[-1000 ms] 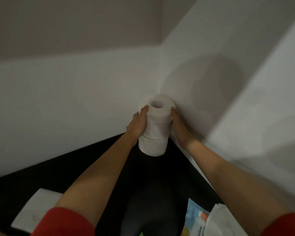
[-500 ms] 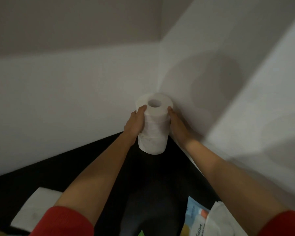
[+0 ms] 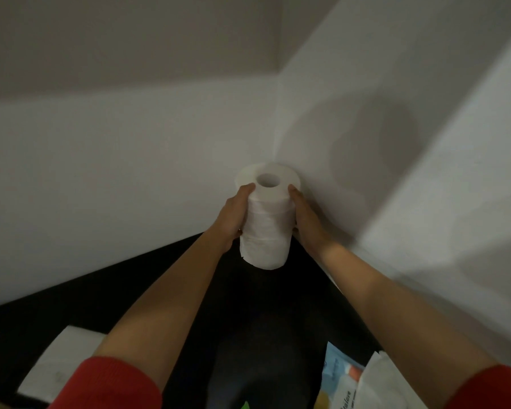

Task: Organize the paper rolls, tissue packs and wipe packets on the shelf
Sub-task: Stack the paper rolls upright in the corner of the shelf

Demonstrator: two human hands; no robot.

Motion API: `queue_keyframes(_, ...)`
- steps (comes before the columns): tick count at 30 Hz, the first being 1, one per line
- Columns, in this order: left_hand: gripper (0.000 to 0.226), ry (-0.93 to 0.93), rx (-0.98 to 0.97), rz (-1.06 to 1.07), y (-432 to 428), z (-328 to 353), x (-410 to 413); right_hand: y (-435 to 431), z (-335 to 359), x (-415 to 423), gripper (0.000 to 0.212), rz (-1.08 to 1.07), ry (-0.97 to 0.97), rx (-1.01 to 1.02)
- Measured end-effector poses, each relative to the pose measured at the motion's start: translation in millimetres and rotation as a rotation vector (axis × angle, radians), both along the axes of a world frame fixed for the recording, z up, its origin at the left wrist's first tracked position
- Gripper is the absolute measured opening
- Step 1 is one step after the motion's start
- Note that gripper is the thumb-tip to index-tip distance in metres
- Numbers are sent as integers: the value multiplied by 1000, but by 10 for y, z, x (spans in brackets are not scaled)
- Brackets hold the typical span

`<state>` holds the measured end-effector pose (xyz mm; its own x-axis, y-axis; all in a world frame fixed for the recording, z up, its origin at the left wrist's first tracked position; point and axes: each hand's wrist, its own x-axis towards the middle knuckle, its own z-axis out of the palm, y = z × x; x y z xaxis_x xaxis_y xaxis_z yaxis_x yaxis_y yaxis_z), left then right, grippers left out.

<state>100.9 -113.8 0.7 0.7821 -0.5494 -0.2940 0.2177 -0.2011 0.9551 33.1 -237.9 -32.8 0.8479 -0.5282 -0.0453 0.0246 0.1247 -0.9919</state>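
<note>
The white walls (image 3: 130,160) fill the upper and right parts of the frame and meet in a corner just above centre. The black shelf (image 3: 124,308) spans the lower part of the frame, from the lower left up to that corner.

Two bare forearms with red sleeves (image 3: 106,385) reach from the bottom edge toward the corner.

The paper rolls (image 3: 264,228) stand as one upright white stack at frame centre, close against the corner, with the core hole facing up. Whether the stack base touches the shelf cannot be determined.

The left hand (image 3: 233,216) grips the stack's left side and the right hand (image 3: 306,219) grips its right side, thumbs up near the top rim. The remaining fingers are hidden behind the stack.

A white tissue pack (image 3: 62,364) lies at lower left. A blue-and-white wipe packet (image 3: 338,376) lies at lower right, with a white pack (image 3: 378,382) just beside it.
</note>
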Motion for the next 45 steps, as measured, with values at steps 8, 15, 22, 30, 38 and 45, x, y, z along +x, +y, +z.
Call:
queue_keyframes(8, 59, 21, 10, -3, 38, 11, 2, 9, -10, 20, 65, 54, -22, 30)
queue_keyframes(15, 61, -26, -15, 88, 143, 91, -60, 33, 93, -23, 55, -57, -40, -61)
queue_keyframes(22, 65, -112, 44, 183, 448, 111, -206, 94, 324, -236, 19, -201, 39, -317)
queue_keyframes(30, 69, -136, 69, 203, 874, 18, -688, 331, 342, -641, 60, -278, 158, -399)
queue_keyframes(38, 57, -168, 167, 175, 1463, -130, -1149, 791, 362, -1142, 60, -218, 198, -607)
queue_keyframes(45, 52, -184, 240, 26, 2025, -314, -1530, 1344, 103, -1525, 53, -94, 247, -585)
